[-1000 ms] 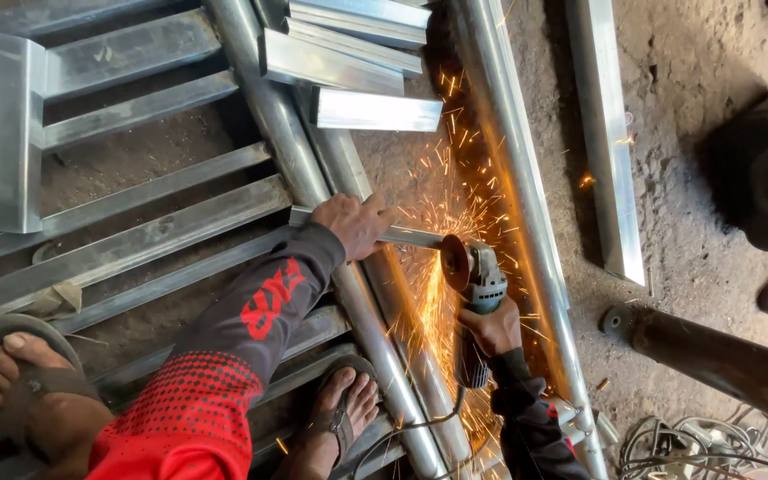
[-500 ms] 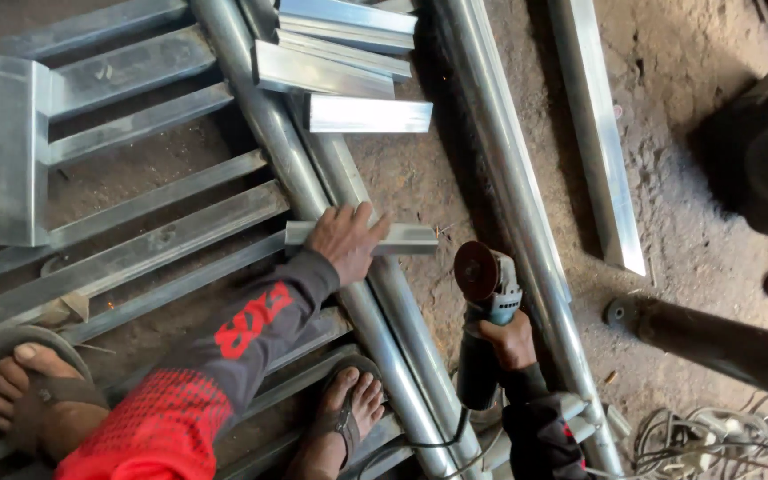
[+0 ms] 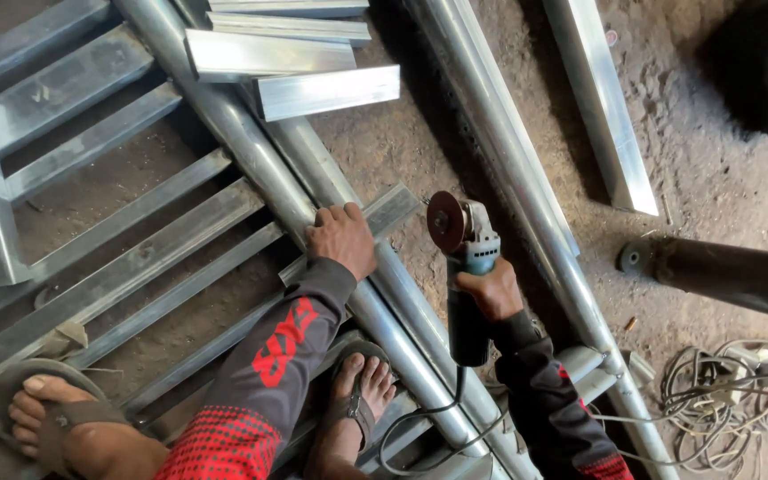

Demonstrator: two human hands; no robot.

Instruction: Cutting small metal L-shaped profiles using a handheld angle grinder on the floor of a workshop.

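Observation:
My left hand [image 3: 341, 238] presses down on a flat metal bar [image 3: 384, 212] that lies across two round steel pipes [image 3: 277, 182]. My right hand [image 3: 489, 292] grips an angle grinder [image 3: 464, 267], held upright just right of the bar's end, its dark red disc [image 3: 444, 221] lifted clear of the metal. No sparks show. The grinder's black cable [image 3: 420, 425] loops down near my right foot [image 3: 357, 404]. Both sleeves are black with red print.
Short cut square tube pieces [image 3: 326, 89] lie stacked at the top. Long steel bars [image 3: 108, 267] fill the left, long pipes [image 3: 508, 169] run diagonally right. A dark cylinder [image 3: 722, 276] and tangled cables [image 3: 740, 391] lie on the dirt floor at right. My left foot [image 3: 73, 427] wears a sandal.
A second ago the grinder disc was on the bar throwing sparks. It has since lifted off and the sparks have stopped. My left hand stays on the bar.

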